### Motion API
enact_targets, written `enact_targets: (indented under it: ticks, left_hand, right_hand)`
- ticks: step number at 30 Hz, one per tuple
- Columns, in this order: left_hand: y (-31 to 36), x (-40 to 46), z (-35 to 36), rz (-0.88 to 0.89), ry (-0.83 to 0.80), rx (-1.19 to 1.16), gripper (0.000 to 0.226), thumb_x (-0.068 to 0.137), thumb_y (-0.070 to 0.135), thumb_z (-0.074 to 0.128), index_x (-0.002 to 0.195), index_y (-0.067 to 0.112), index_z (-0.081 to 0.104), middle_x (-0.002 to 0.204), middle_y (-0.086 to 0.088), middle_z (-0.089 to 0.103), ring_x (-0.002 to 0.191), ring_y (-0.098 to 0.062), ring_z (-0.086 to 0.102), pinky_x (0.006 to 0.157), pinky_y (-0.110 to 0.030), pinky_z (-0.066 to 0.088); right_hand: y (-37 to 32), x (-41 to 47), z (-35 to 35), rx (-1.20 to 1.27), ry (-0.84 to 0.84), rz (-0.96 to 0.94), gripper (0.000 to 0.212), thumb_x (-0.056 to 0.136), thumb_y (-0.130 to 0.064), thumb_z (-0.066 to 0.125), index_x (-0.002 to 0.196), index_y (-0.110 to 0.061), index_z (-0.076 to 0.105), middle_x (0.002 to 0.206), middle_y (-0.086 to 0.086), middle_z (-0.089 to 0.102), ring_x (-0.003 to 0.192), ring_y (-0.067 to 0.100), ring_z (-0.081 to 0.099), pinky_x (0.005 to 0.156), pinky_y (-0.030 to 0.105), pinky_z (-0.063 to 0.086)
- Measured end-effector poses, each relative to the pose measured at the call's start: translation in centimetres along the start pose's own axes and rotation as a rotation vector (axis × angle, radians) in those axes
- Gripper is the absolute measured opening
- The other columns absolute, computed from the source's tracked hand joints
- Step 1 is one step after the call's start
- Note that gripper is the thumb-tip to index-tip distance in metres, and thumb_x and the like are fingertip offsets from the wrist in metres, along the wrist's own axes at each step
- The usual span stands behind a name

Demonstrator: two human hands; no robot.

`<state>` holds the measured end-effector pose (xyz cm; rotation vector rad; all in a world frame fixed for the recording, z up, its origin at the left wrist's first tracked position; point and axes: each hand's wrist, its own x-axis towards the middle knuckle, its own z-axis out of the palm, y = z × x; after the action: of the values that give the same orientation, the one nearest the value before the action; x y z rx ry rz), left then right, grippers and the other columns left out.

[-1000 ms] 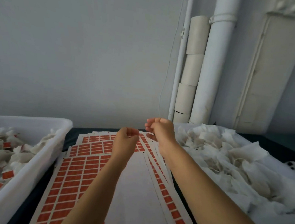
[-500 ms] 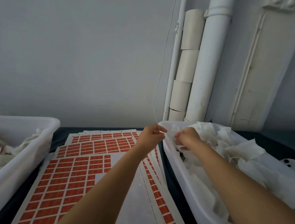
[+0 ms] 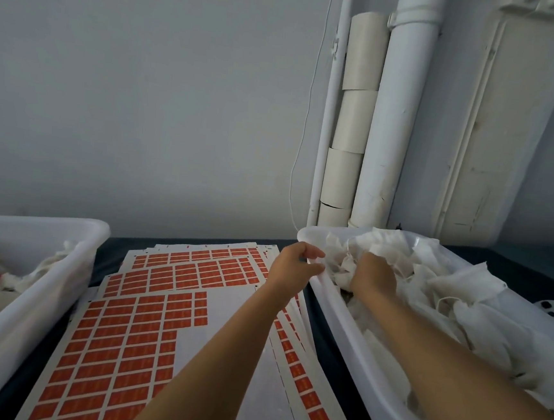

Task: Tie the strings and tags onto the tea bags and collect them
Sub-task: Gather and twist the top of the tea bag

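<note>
A tea bag (image 3: 344, 269) in the right bin (image 3: 343, 319) is gripped by the right hand (image 3: 375, 277), while the bin's rim is pinched by the left hand (image 3: 293, 261).

A dark table (image 3: 111, 245) carries everything, its bare surface showing only in narrow strips between the things on it. A white tub (image 3: 25, 315) sits at its left edge and a second white tub (image 3: 342, 329) at its right, both holding heaps of white tea bags. Between them lie overlapping sheets of orange tags (image 3: 145, 325), fanned out from the far side toward the near edge, the top sheet partly stripped to blank white backing, and the rightmost sheets lie just beside the right tub.
</note>
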<state>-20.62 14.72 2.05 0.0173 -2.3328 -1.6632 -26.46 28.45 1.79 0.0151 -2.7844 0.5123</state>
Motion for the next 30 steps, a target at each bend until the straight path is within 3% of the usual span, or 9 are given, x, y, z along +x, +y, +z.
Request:
enact_targets:
  ticks: [2,5,9,13,17,21,25,27,30]
  left_hand:
    - [0.1,0.0,0.0,-0.004,0.006,-0.017,0.025,0.088,0.01,0.063,0.111,0.019,0.061,0.106,0.007,0.059,0.098,-0.011,0.055,0.072,-0.018,0.043]
    - [0.4,-0.1,-0.3,-0.023,-0.003,-0.08,0.031,0.088,0.01,0.063,0.117,0.019,0.057,0.107,0.005,0.058,0.098,-0.012,0.055,0.063,-0.013,0.041]
    - [0.8,-0.8,-0.9,-0.031,0.031,-0.168,0.047,0.088,0.018,0.064,0.132,0.017,0.046,0.127,-0.003,0.055,0.106,-0.015,0.053,0.076,-0.02,0.045]
    - [1.7,-2.0,-2.5,0.072,0.023,-0.26,0.05,0.089,0.03,0.061,0.134,0.017,0.044,0.129,-0.001,0.054,0.116,-0.018,0.053,0.083,-0.022,0.044]
    - [1.7,-4.2,-4.9,0.189,0.126,-0.389,0.032,0.085,0.034,0.061,0.111,0.016,0.058,0.099,-0.002,0.066,0.085,-0.011,0.064,0.063,-0.011,0.049]
    - [-0.1,-6.8,-7.5,0.176,0.182,-0.4,0.038,0.076,0.042,0.063,0.107,0.019,0.059,0.096,-0.001,0.068,0.084,-0.013,0.067,0.067,-0.018,0.053]
    - [-3.5,-9.0,-9.9,0.082,0.152,-0.195,0.033,0.077,0.041,0.062,0.102,0.02,0.058,0.091,0.007,0.065,0.081,-0.012,0.065,0.059,-0.014,0.049]
    - [-5.2,-9.7,-11.0,0.024,0.14,-0.139,0.027,0.081,0.038,0.061,0.097,0.017,0.056,0.095,0.001,0.062,0.083,-0.016,0.062,0.058,-0.015,0.05]
    - [-6.4,-10.5,-12.5,0.025,0.172,-0.119,0.03,0.079,0.039,0.059,0.08,0.01,0.052,0.078,-0.006,0.061,0.067,-0.019,0.057,0.053,-0.015,0.047]
  right_hand:
    - [-0.4,0.0,-0.6,0.029,0.085,-0.015,0.013,0.088,-0.001,0.05,0.079,-0.009,0.052,0.088,0.01,0.062,0.072,0.021,0.05,0.059,0.027,0.037]
    - [-1.3,0.1,-1.7,0.061,0.194,-0.023,0.033,0.088,-0.005,0.055,0.06,-0.013,0.041,0.07,0.005,0.053,0.062,0.02,0.046,0.047,0.024,0.029]
    - [-3.9,-0.5,-4.4,0.404,0.25,-0.147,0.016,0.087,-0.012,0.061,0.072,-0.009,0.055,0.073,0.004,0.057,0.064,0.018,0.049,0.051,0.022,0.032]
    - [-7.4,-2.5,-7.2,0.823,0.053,-0.374,0.008,0.084,-0.014,0.066,0.081,-0.011,0.06,0.082,0.002,0.062,0.076,0.015,0.057,0.066,0.02,0.043]
    - [-10.4,-5.3,-8.3,1.015,-0.075,-0.47,0.012,0.085,-0.014,0.065,0.077,-0.014,0.057,0.079,0.003,0.064,0.069,0.012,0.06,0.056,0.015,0.045]
    - [-12.4,-7.7,-6.3,1.055,-0.153,-0.477,0.009,0.087,-0.016,0.063,0.088,-0.007,0.059,0.08,0.007,0.063,0.059,0.008,0.054,0.052,0.016,0.044]
    - [-13.0,-9.3,-2.4,1.061,-0.282,-0.39,0.008,0.088,-0.016,0.062,0.088,-0.008,0.061,0.069,0.004,0.063,0.046,0.006,0.053,0.048,0.018,0.049]
    - [-13.1,-10.0,-0.4,1.052,-0.339,-0.376,0.006,0.088,-0.016,0.062,0.086,-0.01,0.062,0.068,0.003,0.063,0.046,0.004,0.054,0.048,0.017,0.048]
    - [-13.4,-11.2,2.0,1.1,-0.406,-0.366,0.004,0.087,-0.013,0.063,0.087,-0.01,0.065,0.069,0.001,0.064,0.05,0.006,0.06,0.054,0.021,0.054]
